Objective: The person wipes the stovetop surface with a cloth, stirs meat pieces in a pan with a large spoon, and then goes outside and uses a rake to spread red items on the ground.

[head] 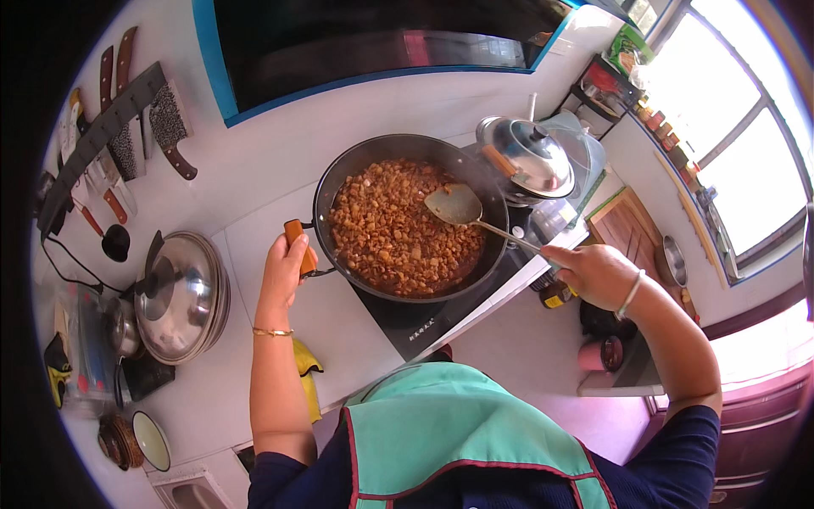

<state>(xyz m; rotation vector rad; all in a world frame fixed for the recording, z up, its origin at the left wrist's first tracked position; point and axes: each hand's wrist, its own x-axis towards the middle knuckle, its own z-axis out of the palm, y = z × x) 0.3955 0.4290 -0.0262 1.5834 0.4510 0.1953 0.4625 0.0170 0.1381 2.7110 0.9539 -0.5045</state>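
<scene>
A large dark wok (331, 191) sits on the black glass cooktop (407, 331), filled with diced brown food in reddish sauce (400, 235). My left hand (280, 267) grips the wok's orange-brown side handle (299, 245). In my right hand (591, 273) is the long handle of a metal wok spatula (455, 205). The spatula's broad blade rests on the food at the right part of the wok. Its handle crosses over the wok's right rim. A little steam rises near the upper right of the wok.
Behind the wok at right stands a lidded pot (531, 156). Knives and cleavers hang from a wall rack (102, 140) at left, above a large steel lid (181, 296). A yellow cloth (308, 375) lies by my left forearm. At right are a wooden cutting board (626, 232) and a metal bowl (671, 261).
</scene>
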